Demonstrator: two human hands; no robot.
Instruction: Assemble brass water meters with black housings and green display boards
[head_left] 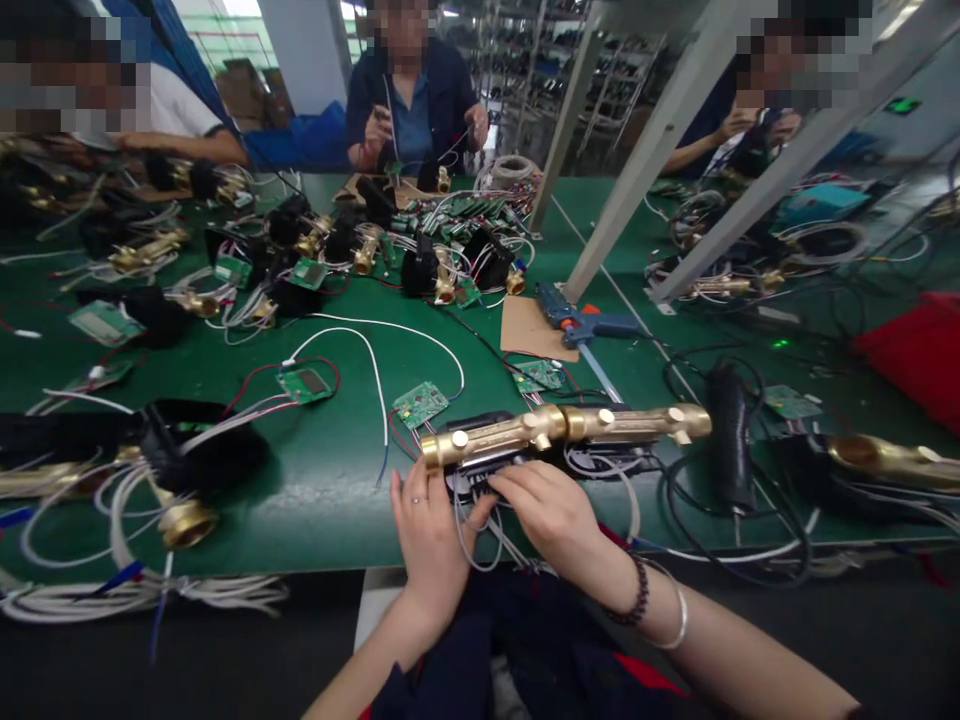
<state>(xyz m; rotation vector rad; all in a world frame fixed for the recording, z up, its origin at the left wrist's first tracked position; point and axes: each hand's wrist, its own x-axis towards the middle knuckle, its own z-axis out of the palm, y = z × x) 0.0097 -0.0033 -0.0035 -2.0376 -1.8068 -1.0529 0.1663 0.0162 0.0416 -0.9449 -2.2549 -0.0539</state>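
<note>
Near the table's front edge lies a brass pipe fitting [487, 437] with a black housing [478, 482] under it. My left hand [431, 530] is closed around the near left side of that housing, its thumb close to the grey cables [466, 540]. The fingers of my right hand [551, 510] are pressed together at the housing, by the thumb of the left; what lies between their tips is hidden. A second brass fitting [637, 424] sits end to end with the first, to its right. Behind them, a green circuit board [421, 404] hangs on by thin wires.
A blue glue gun [589, 318] rests on cardboard [525, 328]. A black-handled tool [729, 440] with a looped cord lies right. Another brass unit [184, 520] stands left, with bundled cables [150, 598] at the edge. Metal posts [637, 150] rise behind. Several people work across the table.
</note>
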